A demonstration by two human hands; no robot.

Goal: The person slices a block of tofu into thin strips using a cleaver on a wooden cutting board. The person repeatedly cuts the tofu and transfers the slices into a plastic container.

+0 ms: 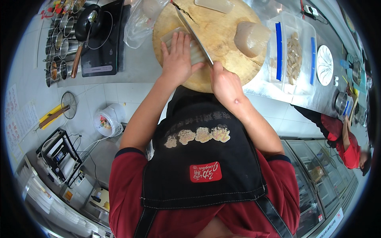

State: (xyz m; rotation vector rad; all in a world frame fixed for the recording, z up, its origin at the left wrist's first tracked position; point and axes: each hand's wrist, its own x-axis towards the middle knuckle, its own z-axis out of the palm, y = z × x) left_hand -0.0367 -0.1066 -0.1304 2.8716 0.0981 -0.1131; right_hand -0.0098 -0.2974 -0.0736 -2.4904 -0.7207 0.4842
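On a round wooden chopping block point(220, 41), my left hand point(178, 58) lies flat, fingers spread, over pale translucent slabs point(195, 53) cut into strips. My right hand point(225, 81) is closed around the handle of a large kitchen knife point(195, 34); its long blade slants up and left along the right side of the strips. Whether the edge touches the block cannot be told. A thick, pale, rounded block of the same-looking food point(252, 38) rests at the right of the board. Another flat translucent slab point(215, 5) lies at its far edge.
Right of the board stands a clear plastic container point(305, 76) with blue clips and cut pieces inside, beside a white plate point(325, 65). A plastic bag point(135, 32) and a black induction cooker point(101, 56) are at left. A co-worker in red point(346, 148) stands far right.
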